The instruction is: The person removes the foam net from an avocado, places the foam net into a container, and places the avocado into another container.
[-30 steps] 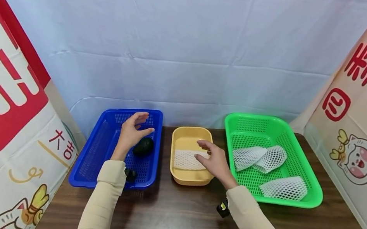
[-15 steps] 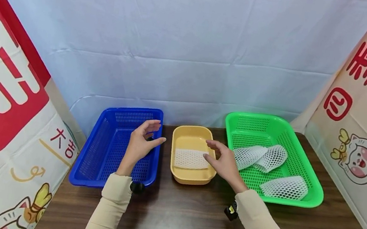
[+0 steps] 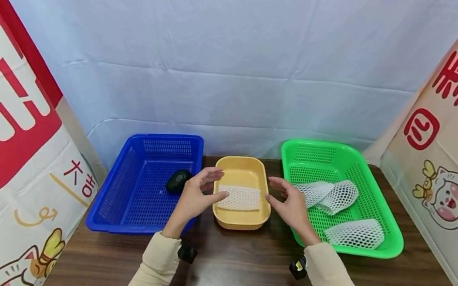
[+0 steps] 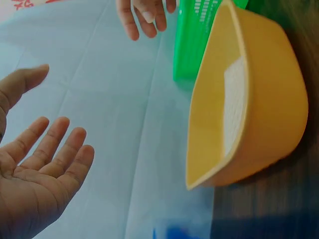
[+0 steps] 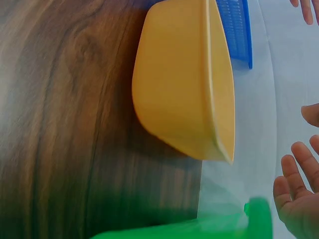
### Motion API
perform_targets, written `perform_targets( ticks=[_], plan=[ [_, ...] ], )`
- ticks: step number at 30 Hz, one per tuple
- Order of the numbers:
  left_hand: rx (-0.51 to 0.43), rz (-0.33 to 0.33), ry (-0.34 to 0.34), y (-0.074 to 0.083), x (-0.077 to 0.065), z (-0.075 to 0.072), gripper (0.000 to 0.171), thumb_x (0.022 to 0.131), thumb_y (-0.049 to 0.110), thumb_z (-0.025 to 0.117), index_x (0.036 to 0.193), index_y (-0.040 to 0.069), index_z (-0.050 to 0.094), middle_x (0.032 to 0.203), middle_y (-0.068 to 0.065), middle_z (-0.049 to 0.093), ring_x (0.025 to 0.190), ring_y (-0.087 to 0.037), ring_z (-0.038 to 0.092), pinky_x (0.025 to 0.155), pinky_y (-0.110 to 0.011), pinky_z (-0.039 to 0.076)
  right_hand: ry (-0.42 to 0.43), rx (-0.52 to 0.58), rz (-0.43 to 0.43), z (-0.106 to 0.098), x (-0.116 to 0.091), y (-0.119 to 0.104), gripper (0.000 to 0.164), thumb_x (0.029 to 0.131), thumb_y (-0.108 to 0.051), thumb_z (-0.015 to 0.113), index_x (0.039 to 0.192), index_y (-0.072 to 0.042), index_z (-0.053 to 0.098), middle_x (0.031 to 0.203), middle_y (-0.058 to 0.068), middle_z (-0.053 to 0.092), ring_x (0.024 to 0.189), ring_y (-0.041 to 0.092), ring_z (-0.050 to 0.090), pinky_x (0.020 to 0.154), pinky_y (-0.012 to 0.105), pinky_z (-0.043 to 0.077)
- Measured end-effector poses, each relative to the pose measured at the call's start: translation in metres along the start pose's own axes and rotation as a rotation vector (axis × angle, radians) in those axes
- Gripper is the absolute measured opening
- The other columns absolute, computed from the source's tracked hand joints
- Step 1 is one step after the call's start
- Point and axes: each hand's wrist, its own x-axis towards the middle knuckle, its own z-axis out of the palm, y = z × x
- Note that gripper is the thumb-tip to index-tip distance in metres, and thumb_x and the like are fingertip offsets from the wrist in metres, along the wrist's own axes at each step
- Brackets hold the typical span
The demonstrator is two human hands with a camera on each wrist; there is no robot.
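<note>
A yellow tub (image 3: 236, 219) stands between the two hands, with a white foam net sleeve (image 3: 243, 199) lying flat in it. The left hand (image 3: 197, 197) hovers at the tub's left side, thumb and fingers spread apart and holding nothing; its palm shows in the left wrist view (image 4: 42, 174). On the tub's other side the right hand (image 3: 290, 208) is held up with fingers loosely bent and nothing in them. In the right wrist view, part of that hand (image 5: 304, 199) appears at the right edge. Whether either hand touches the tub's rim is unclear.
A blue basket (image 3: 116, 195) at left holds a dark green avocado-like fruit (image 3: 178, 181), partly near the left hand. The green basket (image 3: 392, 234) at right holds several white net sleeves (image 3: 354, 234). A pale cloth (image 3: 222, 64) hangs behind the wooden table (image 3: 236, 276).
The left hand has moved right, from over the blue basket to the yellow tub, uncovering the dark fruit. The right hand has shifted slightly right, off the tub to its right side.
</note>
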Motion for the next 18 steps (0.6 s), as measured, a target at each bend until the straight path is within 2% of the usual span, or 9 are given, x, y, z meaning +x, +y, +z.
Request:
perform_targets(
  ticks=[4,8,13,15,18],
  plan=[
    [-0.025,-0.016,-0.025,-0.002,-0.003,0.013,0.054,0.081,0.013,0.081,0.13,0.012,0.059,0.125,-0.005,0.062,0.118,-0.024,0.056,0.096,-0.052,0.044,0.008,-0.013,0.023,-0.008,-0.005,0.006,0.046,0.086,-0.01,0.075,0.128,-0.003,0.059,0.121,0.017,0.063,0.111,0.032,0.057,0.088,0.055,0.046],
    [-0.058,-0.031,-0.045,-0.004,-0.005,0.025,0.055,0.079,0.012,0.082,0.129,0.011,0.059,0.126,-0.006,0.062,0.119,-0.027,0.055,0.096,-0.05,0.045,0.022,-0.01,0.03,-0.014,-0.01,0.01,0.046,0.086,-0.01,0.075,0.128,-0.003,0.059,0.118,0.018,0.063,0.109,0.033,0.057,0.086,0.055,0.046],
    [-0.121,-0.048,-0.065,-0.005,-0.011,0.041,0.056,0.079,0.006,0.081,0.13,0.006,0.058,0.128,-0.013,0.06,0.122,-0.03,0.053,0.098,-0.048,0.043,0.031,-0.013,0.05,-0.02,-0.013,0.015,0.046,0.086,-0.01,0.074,0.129,-0.002,0.059,0.116,0.019,0.063,0.108,0.034,0.057,0.086,0.055,0.046],
    [-0.138,-0.054,-0.069,-0.002,-0.013,0.049,0.056,0.079,0.001,0.079,0.13,0.002,0.057,0.129,-0.017,0.058,0.123,-0.031,0.052,0.099,-0.05,0.042,0.031,-0.014,0.061,-0.022,-0.015,0.017,0.046,0.086,-0.01,0.075,0.129,-0.002,0.058,0.116,0.02,0.063,0.108,0.035,0.057,0.086,0.055,0.046],
    [-0.149,-0.061,-0.074,0.013,-0.017,0.059,0.055,0.079,-0.002,0.078,0.13,-0.004,0.056,0.13,-0.021,0.057,0.124,-0.034,0.05,0.099,-0.05,0.042,0.032,-0.018,0.067,-0.026,-0.017,0.02,0.047,0.087,-0.011,0.074,0.129,0.0,0.057,0.117,0.021,0.062,0.108,0.036,0.057,0.087,0.056,0.045]
  ],
)
